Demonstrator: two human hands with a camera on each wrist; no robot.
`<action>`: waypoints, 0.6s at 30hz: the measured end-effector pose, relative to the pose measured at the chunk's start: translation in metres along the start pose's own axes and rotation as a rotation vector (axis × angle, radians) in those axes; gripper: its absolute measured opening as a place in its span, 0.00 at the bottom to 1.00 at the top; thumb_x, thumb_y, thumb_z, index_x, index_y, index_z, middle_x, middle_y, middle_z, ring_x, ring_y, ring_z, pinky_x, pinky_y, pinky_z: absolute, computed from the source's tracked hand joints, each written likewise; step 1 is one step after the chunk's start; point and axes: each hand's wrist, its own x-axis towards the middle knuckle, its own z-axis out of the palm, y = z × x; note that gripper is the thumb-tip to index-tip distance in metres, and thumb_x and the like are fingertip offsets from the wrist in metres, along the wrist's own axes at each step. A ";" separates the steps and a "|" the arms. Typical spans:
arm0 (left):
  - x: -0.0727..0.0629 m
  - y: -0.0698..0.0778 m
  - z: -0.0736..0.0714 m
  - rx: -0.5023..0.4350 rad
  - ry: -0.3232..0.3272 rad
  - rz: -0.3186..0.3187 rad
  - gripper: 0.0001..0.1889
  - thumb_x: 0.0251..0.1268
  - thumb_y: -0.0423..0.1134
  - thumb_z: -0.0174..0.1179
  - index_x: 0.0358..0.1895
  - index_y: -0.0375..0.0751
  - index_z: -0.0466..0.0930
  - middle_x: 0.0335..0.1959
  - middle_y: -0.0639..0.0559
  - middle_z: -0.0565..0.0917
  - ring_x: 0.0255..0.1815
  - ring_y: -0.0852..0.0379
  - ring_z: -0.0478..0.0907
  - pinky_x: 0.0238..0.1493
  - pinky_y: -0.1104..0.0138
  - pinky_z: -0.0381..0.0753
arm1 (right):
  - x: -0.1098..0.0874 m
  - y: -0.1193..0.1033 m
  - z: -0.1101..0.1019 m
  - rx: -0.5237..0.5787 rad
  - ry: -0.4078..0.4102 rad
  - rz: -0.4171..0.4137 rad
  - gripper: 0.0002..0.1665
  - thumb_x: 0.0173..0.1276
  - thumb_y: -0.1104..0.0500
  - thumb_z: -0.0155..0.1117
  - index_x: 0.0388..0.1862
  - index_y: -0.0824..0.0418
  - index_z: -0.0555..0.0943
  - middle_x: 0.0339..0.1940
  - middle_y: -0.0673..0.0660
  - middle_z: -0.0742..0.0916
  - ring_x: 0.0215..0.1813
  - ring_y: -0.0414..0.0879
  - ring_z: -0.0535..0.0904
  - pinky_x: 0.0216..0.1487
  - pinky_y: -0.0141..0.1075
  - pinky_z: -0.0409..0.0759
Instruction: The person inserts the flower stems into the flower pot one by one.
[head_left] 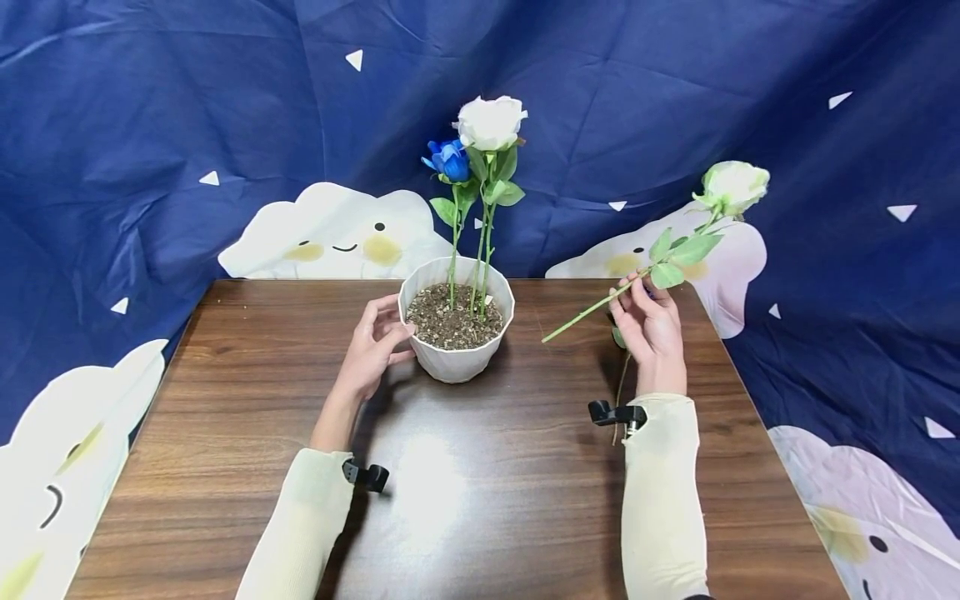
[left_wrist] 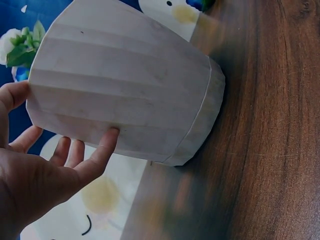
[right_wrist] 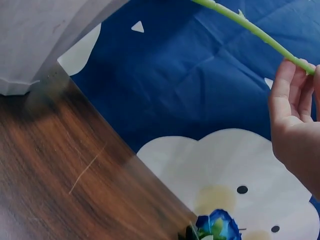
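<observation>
1. Doing this well probably called for a steady pot (head_left: 455,363) and a rose (head_left: 734,188) turned more upright, its stem (head_left: 581,318) clear of the flowers (head_left: 491,123) in the pot.
2. The rose was held aslant right of the pot, bloom up, stem tip toward it.
3. The right hand (head_left: 654,327) pinched the stem just below the leaves (head_left: 695,248).
4. The left hand (head_left: 372,343), fingers loosely spread, touched the pot's left wall without clasping it.

L forearm (head_left: 302,525) extended fwd, angled inward, L hand (head_left: 372,343) w/ fingers (left_wrist: 99,159) spread, slightly bent, R forearm (head_left: 663,500) approx. straight fwd, R hand (head_left: 656,327) raised, fingertips (right_wrist: 285,75) pinched
</observation>
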 end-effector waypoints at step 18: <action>0.001 -0.001 0.000 0.005 0.008 0.000 0.31 0.69 0.29 0.59 0.73 0.41 0.61 0.65 0.36 0.67 0.55 0.51 0.75 0.52 0.44 0.83 | 0.012 0.022 0.042 -0.064 0.013 -0.058 0.08 0.71 0.74 0.57 0.38 0.70 0.83 0.34 0.62 0.85 0.37 0.52 0.84 0.42 0.43 0.87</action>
